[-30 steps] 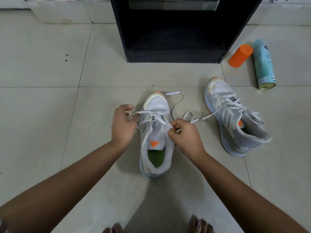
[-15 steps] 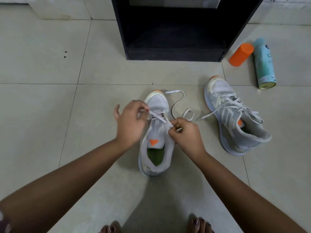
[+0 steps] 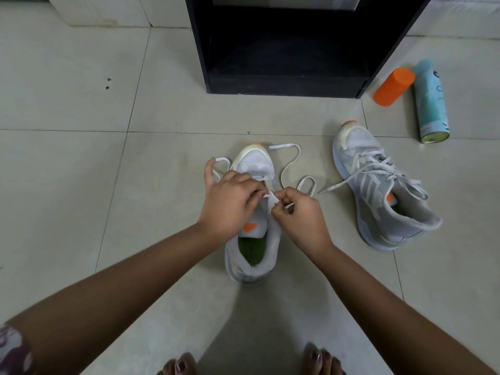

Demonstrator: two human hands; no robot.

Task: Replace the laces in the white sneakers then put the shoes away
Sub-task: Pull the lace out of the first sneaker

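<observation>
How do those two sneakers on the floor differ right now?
The middle sneaker stands upright on its sole; the right-side sneaker leans over, showing its striped side. The left hand and right hand pinch the middle sneaker's lace; nothing touches the right-side sneaker. The middle sneaker's lace loops loose on the floor; the right-side sneaker's is crisscrossed up its front. Both are white with orange toe tips.
</observation>
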